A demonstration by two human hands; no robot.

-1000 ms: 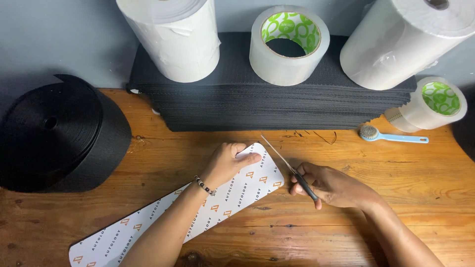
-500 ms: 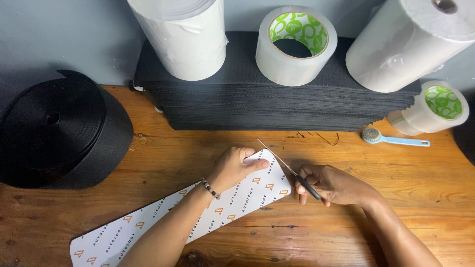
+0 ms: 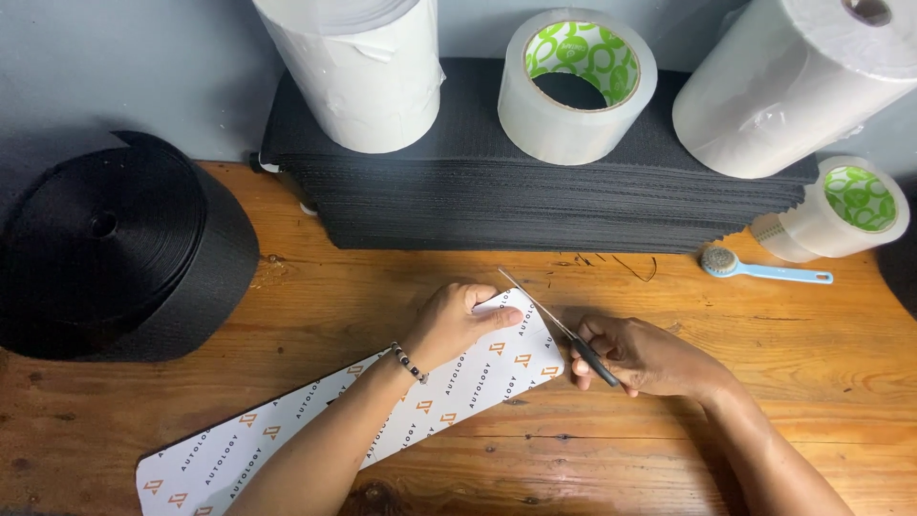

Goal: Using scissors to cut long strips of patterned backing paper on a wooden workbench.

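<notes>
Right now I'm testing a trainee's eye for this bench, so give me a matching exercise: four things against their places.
Things:
1. scissors
2. black webbing roll
3. blue-handled tool
4. printed white strip

Places:
A. far left of the table
B. under the left hand
C. in the right hand
D. beside the small tape roll, at right

Pairs: 1-C, 2-A, 3-D, 4-B

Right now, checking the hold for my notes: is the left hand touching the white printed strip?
Touching. The head view shows the left hand pressing flat on the white printed strip.
</notes>
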